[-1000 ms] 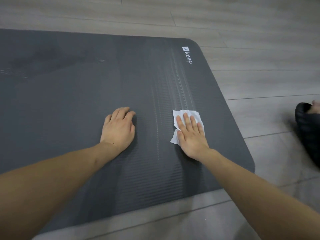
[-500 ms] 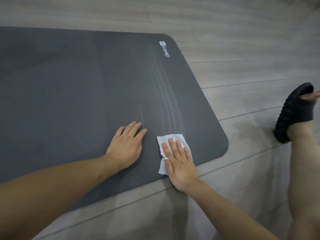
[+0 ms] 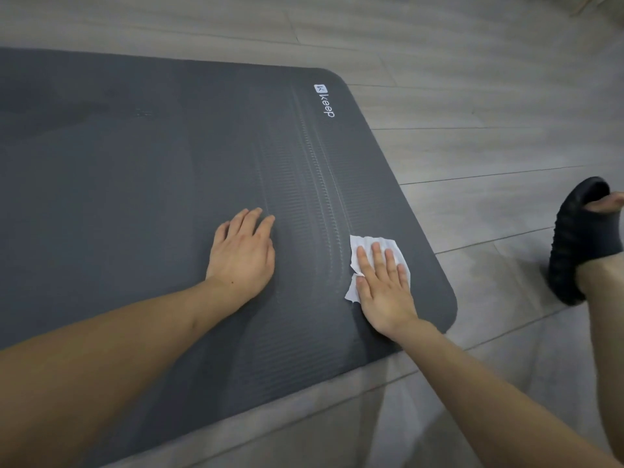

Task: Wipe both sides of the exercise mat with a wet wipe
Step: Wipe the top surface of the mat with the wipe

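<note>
Since half a second ago the right hand [image 3: 385, 285] has carried the wet wipe [image 3: 374, 261] away from the near edge of the exercise mat [image 3: 135, 184] and further onto it, towards the near right corner, so the stroking looks to be working across this end strip, where faint streaks run towards the "keep" logo [image 3: 325, 101]. Its fingers lie straight and flat, pressing the crumpled wipe to the mat rather than clutching it. The left hand [image 3: 241, 253] rests flat just left of it, fingers relaxed, holding nothing, apparently steadying the mat on the floor [image 3: 472, 96]. The mat's left part runs out of view, its underside is hidden, and how much is already wiped is hard to judge. A foot in a dark slipper [image 3: 580, 244] stands at right.
</note>
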The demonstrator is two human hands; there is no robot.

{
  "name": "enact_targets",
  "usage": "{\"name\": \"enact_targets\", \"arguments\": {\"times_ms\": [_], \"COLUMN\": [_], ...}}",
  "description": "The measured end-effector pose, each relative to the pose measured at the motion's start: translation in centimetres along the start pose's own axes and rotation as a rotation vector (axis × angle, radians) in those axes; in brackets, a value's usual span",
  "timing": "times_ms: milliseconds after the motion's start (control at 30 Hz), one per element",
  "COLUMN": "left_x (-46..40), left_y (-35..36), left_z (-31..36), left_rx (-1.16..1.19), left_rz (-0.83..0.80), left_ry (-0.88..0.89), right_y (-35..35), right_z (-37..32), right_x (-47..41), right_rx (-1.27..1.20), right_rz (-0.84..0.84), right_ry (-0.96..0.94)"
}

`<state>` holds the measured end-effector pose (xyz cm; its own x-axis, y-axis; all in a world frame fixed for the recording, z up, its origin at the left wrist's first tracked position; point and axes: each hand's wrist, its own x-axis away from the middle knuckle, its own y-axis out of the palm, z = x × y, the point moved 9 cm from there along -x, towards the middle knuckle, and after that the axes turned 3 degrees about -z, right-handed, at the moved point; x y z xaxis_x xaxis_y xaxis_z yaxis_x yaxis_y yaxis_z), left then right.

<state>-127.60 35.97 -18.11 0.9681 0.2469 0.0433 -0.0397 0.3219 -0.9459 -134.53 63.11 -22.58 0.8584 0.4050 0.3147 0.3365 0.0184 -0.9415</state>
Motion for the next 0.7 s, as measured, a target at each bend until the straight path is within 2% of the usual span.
{"name": "enact_targets", "arguments": {"times_ms": [200,433,700], "left_x": [-6.5,-15.8,-20.3], "left_y": [-0.1,-1.0,-2.0], "left_z": [-1.0,-3.4,-3.9], "left_rx": [0.026,-0.032,-0.040], "left_rz": [-0.013,-0.047,-0.122], "left_ry": [-0.043,-0.074,-0.168], "right_y": [-2.5,-5.8,-8.5], "right_z": [-2.0,-3.8,-5.4], "right_x": [-8.7,-19.8,-26.7], "right_rx": [0.018,0.038,0.037], "right_rz": [0.028,0.024,-0.020], "right_ry": [-0.078,-0.080,-0.133]}}
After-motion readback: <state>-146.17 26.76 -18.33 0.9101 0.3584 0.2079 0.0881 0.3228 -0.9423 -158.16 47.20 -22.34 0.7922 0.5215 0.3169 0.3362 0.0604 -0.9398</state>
